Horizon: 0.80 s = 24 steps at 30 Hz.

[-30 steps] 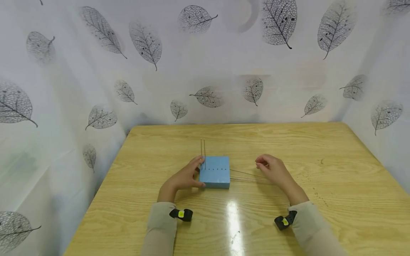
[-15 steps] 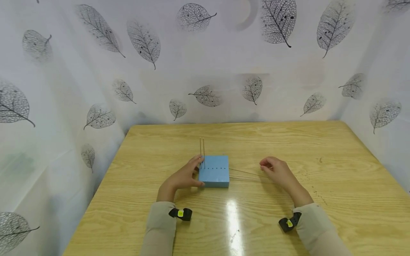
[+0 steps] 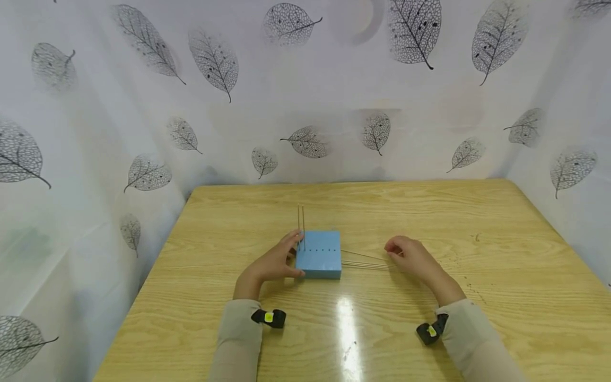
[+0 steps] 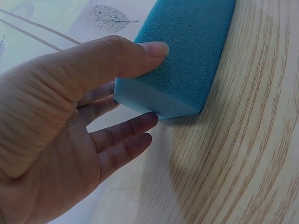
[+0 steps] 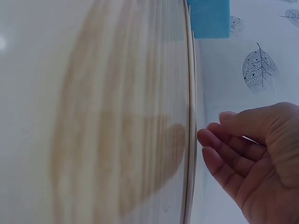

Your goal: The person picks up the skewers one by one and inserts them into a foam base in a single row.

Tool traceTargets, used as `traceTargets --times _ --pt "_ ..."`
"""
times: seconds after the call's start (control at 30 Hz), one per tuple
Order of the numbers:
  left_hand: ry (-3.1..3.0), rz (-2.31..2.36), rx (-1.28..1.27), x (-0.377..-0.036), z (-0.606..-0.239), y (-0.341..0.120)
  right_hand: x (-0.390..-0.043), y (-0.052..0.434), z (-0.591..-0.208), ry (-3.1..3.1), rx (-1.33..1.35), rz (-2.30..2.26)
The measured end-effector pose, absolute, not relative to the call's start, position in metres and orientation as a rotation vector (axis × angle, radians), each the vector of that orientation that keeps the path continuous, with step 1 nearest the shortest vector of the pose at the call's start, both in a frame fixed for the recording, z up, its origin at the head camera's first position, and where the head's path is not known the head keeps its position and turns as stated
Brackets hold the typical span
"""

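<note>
A light blue foam block (image 3: 319, 262) lies on the table with a row of small holes across its top. Two thin sticks (image 3: 303, 218) stand upright at the row's left end. My left hand (image 3: 272, 264) holds the block by its left side, the thumb on the front face and the fingers toward the back; in the left wrist view the thumb presses the foam (image 4: 191, 51). Several thin sticks (image 3: 365, 265) lie on the table, running right from the block. My right hand (image 3: 416, 259) hovers over their right ends, fingers loosely bent, nothing visible between thumb and fingertips.
The wooden table (image 3: 229, 212) carries a bright light reflection in front of the block. A pale curtain (image 3: 329, 101) printed with leaves encloses the back and both sides. Black straps with camera units sit on both wrists.
My right hand has shifted slightly to the right, then a little back left, over the lying sticks. The left hand keeps its hold on the foam block; the two upright sticks stay put.
</note>
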<state>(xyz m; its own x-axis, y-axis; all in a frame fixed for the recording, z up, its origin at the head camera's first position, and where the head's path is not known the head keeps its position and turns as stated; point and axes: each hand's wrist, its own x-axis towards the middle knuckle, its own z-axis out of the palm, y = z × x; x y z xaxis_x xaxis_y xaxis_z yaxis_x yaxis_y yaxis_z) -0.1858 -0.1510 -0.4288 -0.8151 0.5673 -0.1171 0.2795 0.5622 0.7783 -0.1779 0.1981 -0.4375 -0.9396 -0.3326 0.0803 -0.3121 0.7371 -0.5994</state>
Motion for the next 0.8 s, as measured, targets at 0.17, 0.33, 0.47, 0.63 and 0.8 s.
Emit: traceTargets --times 0.17,0.33,0.47,0.63,0.8 --pt "2.451 1.120 0.690 -0.186 -0.429 -0.151 -0.181 0.198 -0.440 2.872 -0.569 -0.894" --pt "2.440 1.130 0.693 -0.185 -0.429 -0.151 -0.183 0.196 -0.438 2.863 -0.581 -0.827" --pt "2.444 1.130 0.690 -0.185 -0.429 -0.150 -0.184 0.193 -0.434 2.848 -0.593 -0.785" --pt "2.453 1.123 0.687 -0.185 -0.429 -0.150 -0.187 0.190 -0.433 2.841 -0.630 -0.763" --pt "2.446 1.132 0.686 -0.185 -0.430 -0.151 -0.190 0.188 -0.434 2.836 -0.658 -0.744"
